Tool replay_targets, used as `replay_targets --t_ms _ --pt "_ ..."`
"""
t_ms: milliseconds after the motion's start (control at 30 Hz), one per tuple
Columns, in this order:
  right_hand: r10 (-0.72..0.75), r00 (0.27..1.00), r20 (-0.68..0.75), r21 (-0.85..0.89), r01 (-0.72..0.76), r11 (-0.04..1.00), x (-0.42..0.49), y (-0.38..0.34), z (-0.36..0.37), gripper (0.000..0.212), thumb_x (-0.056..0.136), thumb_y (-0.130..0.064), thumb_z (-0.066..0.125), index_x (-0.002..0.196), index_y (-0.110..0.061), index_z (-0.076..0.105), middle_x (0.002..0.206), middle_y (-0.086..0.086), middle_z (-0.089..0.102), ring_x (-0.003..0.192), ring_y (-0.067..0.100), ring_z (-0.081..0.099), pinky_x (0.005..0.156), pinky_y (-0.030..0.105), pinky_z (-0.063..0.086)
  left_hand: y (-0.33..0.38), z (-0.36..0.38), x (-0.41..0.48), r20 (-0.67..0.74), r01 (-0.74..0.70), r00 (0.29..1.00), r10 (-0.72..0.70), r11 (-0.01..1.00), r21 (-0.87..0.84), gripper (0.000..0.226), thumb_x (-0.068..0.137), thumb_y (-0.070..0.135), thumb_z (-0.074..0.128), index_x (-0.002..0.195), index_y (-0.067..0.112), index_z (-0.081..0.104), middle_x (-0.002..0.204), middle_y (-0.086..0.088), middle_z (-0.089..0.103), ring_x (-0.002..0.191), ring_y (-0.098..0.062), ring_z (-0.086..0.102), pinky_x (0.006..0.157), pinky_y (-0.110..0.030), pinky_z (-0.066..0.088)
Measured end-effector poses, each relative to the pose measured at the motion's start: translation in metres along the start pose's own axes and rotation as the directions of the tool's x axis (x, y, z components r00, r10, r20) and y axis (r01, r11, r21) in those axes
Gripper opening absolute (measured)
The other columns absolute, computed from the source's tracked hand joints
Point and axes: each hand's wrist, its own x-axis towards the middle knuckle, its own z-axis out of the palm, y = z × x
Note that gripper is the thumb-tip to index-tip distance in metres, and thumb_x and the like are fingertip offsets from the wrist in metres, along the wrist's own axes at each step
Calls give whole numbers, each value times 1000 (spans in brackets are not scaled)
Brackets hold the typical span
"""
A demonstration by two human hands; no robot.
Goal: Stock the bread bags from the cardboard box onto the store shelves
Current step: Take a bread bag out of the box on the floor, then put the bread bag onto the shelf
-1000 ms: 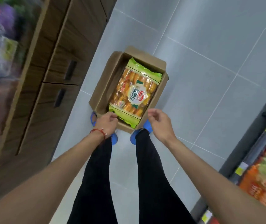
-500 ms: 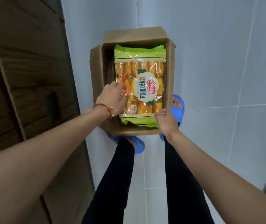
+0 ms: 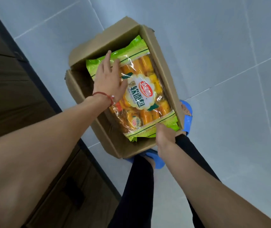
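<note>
- Head view, scene: the cardboard box (image 3: 162, 68) sits open on the tiled floor (image 3: 213, 38) just ahead of my blue slippers (image 3: 187, 116), with a dark wooden cabinet (image 3: 16, 96) to my left. No shelf is in view.
- Head view, target: the bread bag (image 3: 141, 94) lies flat inside the box, label up, and fills most of the opening. A second green edge shows under its near end, probably another bag.
- Left hand (image 3: 110, 79): fingers straight and lightly spread, palm flat on the far-left part of the bag. It presses and does not grip. The red string bracelet (image 3: 103, 94) is on that wrist.
- Right hand (image 3: 164, 137): at the bag's near seal, fingers curled onto the green edge with the tips hidden beneath it. I read this as a pinch on the seal.
- Step in hand (judgement): lifting the top bag out. The task is at an early stage.
- Method note: slide the left fingers over the far seal and take that edge, so that both ends are held.
- Method note: raise the bag level. The film looks slick and the rolls soft, so hold the seals, not the middle.
- Method note: the right box wall sits close to the bag, so lift straight up to avoid snagging.
- Risk: the bag below may cling and come up too. Check before turning to the shelves.
</note>
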Motion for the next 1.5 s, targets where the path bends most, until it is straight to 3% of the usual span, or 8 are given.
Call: replay_targets --t_ms 167,333,600,833,1100,1267,1400,1500 --pt "80 994 69 90 -86 992 4 -4 10 35 100 -34 55 125 -10 56 91 1 53 84 21 51 84 40 46 -1 8 3 -54 -17 998 19 999 29 81 93 54 50 155 11 22 163 -15 21 153 -35 8 125 -51 6" --pt "144 976 166 211 -178 961 16 -13 17 61 100 -40 61 151 -14 42 150 10 49 137 34 47 117 46 39 -3 3 28 -9 -47 999 47 997 58 92 90 65 46 158 10 15 165 -12 18 153 -30 13 125 -51 6" --pt "15 984 178 259 -62 964 31 -2 24 74 99 -44 62 158 -22 22 156 8 44 143 33 44 120 53 35 5 -2 45 35 15 999 -20 989 146 95 76 81 50 145 16 39 131 -10 55 123 -34 50 105 -53 35" --pt "-54 970 235 169 14 986 -2 13 -15 80 102 -41 59 163 -23 11 165 2 31 148 29 36 122 51 30 11 -32 -8 8 170 985 -170 985 11 68 80 70 61 116 13 55 112 -9 61 104 -31 55 90 -48 50" --pt "-240 933 268 181 196 964 -74 20 -96 73 100 -36 62 160 -33 21 159 -4 44 142 25 48 117 53 40 49 -109 -98 27 358 931 -363 901 -244 59 71 70 68 104 23 55 100 -1 64 90 -23 63 79 -45 58" --pt "-371 890 264 113 353 929 -121 16 -170 81 94 -44 65 159 -24 21 159 2 43 142 24 46 116 48 41 95 -168 -151 -11 358 922 -388 861 -360 53 77 58 74 112 19 61 97 3 66 86 -19 64 70 -32 50" --pt "-532 802 272 159 508 846 -178 20 -243 50 100 -18 65 142 -25 40 130 -5 61 116 13 59 82 21 48 144 -219 -202 -50 298 934 -355 846 -441 59 73 66 68 113 23 61 99 0 70 89 -24 67 80 -41 57" --pt "-634 739 229 228 592 773 -224 34 -297 52 98 -13 67 141 -27 41 129 -6 65 116 11 62 96 30 51 185 -259 -238 -72 191 963 -261 841 -506 52 77 57 71 111 19 62 99 0 68 88 -24 64 78 -38 53"
